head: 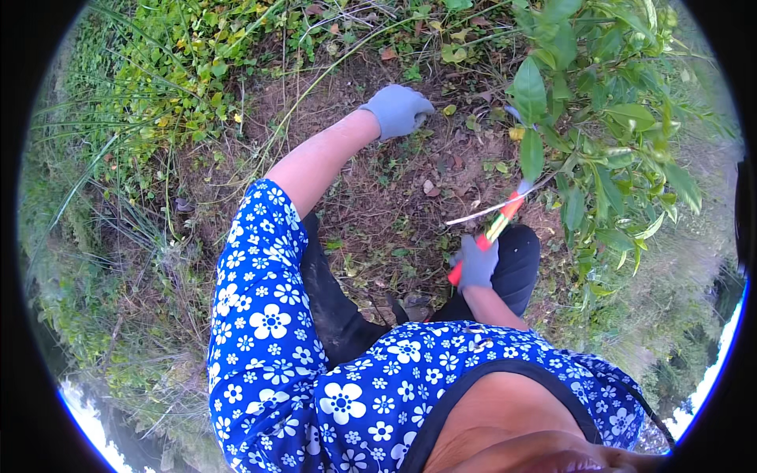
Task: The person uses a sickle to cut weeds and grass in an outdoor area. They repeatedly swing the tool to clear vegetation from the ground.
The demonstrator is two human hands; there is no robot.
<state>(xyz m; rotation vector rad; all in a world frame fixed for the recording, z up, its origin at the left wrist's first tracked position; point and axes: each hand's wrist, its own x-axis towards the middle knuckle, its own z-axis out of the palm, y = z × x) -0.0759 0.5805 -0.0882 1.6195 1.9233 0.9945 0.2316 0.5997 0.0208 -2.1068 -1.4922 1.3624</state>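
My left hand point(398, 112), in a grey glove, is stretched out over bare soil with its fingers curled in; whether anything small is inside them is hidden. My right hand point(478, 262), gloved in grey too, grips the red and yellow handle of a tool point(501, 222) near my knee. The tool's far end is blurred and partly behind leaves, so its kind is unclear. A thin pale stem point(482, 214) crosses over the handle and runs up into a leafy green shrub point(615, 124) on the right.
Brown soil point(378, 195) with dry twigs and fallen leaves lies between my knees and beyond. Low leafy ground plants point(195, 65) and long grass blades point(89, 171) grow at the left. My bent legs in dark trousers point(517, 260) frame the near ground.
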